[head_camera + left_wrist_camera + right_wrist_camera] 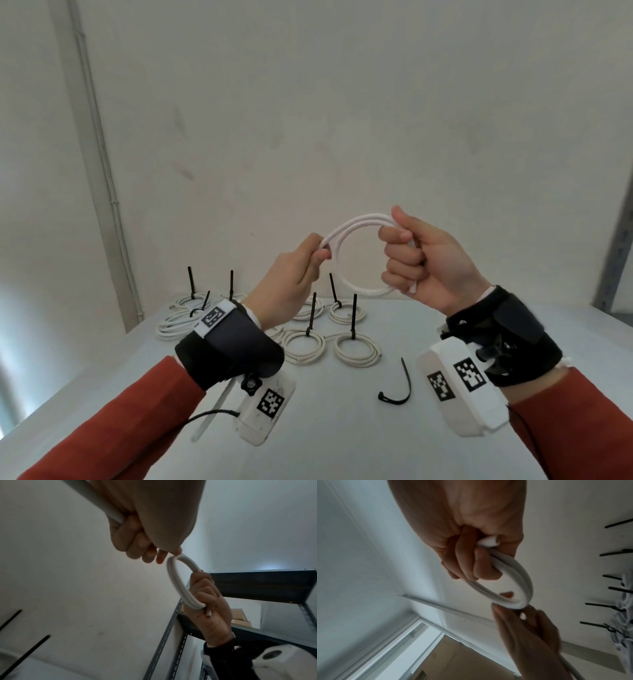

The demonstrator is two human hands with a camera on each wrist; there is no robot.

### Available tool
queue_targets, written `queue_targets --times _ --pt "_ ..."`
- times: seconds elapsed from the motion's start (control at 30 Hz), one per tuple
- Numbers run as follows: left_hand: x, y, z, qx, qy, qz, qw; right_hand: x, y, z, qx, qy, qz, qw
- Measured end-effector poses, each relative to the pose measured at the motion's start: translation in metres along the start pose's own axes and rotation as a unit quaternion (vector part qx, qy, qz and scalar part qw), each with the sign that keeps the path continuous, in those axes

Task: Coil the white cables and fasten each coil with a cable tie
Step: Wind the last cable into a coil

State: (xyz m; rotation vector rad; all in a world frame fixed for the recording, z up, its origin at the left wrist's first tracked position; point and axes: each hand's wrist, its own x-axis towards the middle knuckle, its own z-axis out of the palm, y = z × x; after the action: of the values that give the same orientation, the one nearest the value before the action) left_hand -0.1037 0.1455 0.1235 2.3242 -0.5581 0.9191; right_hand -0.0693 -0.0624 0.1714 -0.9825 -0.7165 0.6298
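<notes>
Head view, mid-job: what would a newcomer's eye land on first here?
The white cable coil held up in mid-air at centre: the right hand grips its right side in a fist while the left hand pinches its left edge. Behind the hands, on the table, lie finished coils with black tie tails sticking up. A loose black cable tie lies on the table near the right wrist.
</notes>
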Motion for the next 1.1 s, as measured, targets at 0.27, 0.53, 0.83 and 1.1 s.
queue_targets --times 0.27,0.53,0.83,1.1 --pt "-0.024 -0.042 -0.005 0.272 -0.089 -0.077 0.955 -0.011 -0.026 -0.036 0.097 0.084 -0.126 0.984" --pt "-0.038 -0.025 -0.01 0.461 -0.144 0.068 0.873 0.003 -0.022 -0.049 0.175 0.108 -0.25 0.946" --pt "-0.032 0.014 -0.023 0.422 -0.094 0.197 0.88 0.036 0.012 -0.049 0.069 0.201 -0.246 0.946" --pt "-0.024 0.019 -0.033 0.463 -0.024 0.301 0.833 0.044 0.041 -0.027 -0.233 0.22 -0.191 0.928"
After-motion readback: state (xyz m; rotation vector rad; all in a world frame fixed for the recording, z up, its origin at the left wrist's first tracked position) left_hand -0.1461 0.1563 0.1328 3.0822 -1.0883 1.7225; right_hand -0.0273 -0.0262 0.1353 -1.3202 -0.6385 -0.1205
